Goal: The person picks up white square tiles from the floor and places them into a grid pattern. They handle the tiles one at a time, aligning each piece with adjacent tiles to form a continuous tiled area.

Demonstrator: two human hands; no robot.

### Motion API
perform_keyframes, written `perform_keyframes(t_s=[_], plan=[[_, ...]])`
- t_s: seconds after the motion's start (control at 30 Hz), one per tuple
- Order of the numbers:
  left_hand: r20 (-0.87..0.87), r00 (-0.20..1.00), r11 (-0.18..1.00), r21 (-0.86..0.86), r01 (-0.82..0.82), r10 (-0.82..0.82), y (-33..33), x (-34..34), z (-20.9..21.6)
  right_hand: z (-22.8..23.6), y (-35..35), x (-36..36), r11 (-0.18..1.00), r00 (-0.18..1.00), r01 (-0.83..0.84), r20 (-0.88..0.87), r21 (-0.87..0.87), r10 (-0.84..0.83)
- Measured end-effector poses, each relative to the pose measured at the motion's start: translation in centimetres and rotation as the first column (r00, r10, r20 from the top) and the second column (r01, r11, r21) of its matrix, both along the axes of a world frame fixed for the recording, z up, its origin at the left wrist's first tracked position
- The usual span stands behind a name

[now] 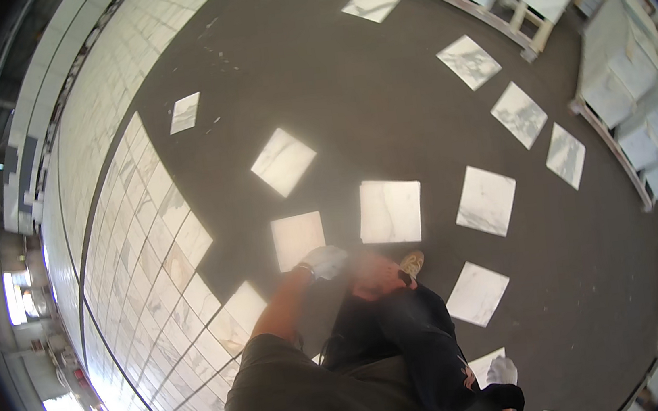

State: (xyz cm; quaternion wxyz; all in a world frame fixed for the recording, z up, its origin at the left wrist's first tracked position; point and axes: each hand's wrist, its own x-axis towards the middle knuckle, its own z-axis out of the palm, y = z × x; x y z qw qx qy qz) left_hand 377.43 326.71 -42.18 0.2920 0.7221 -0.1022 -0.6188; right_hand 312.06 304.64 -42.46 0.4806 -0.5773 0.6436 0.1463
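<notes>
My left hand wears a white glove and has a watch at the wrist. It hangs in front of my body over the dark floor, its fingers curled, close to the near edge of a square white marble tile. Just right of it is a blurred reddish shape that seems to be my right hand; I cannot tell whether it holds anything. A tan shoe shows beside it, above dark trousers. A small white rounded shape sits lower right by the trousers; it is unclear what it is.
Several loose marble tiles lie scattered on the dark floor, among them a tile straight ahead and a tile to the right. A large laid field of tiles runs along the left. Stacked marble blocks on pallets line the right.
</notes>
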Motion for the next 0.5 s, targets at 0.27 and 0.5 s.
perform_keyframes(t_s=[0.27,0.5], plan=[[0.568,0.805,0.974,-0.028,0.226,-0.171,-5.6,-4.8,4.8,-4.4,-19.4,1.2,0.65,0.626,-0.76,-0.28,-0.012,0.727],[0.099,0.648,0.639,0.109,-0.762,0.755,-3.6,-14.8,-4.8,-4.3,-37.1,8.9,0.941,0.976,-0.209,0.112,0.266,0.186]])
